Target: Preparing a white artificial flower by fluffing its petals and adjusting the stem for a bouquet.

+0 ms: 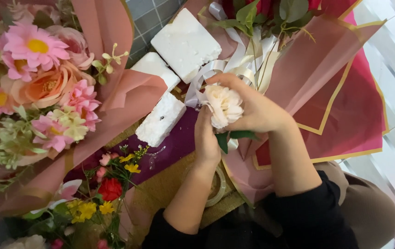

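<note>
Between bouquets, left hand (pixel 205 138) and right hand (pixel 253 108) clasp cream rose (pixel 224 105); foam blocks (pixel 186 44) crowd nearby.

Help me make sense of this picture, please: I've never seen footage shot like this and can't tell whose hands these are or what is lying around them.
There is no machine here. The single picture comes from a camera worn on a person's head, looking down at their own two bare hands. The right hand and the left hand together hold a cream flower with green leaves below it. Around them lie three white foam blocks, pale ribbon, and pink wrapping paper with gold edges around a bunch with dark red flowers at the top. To the left is a big pink-wrapped bouquet of pink and peach flowers, and below it a small bunch with red and yellow blooms. A roll of clear tape sits under the left wrist.
</note>
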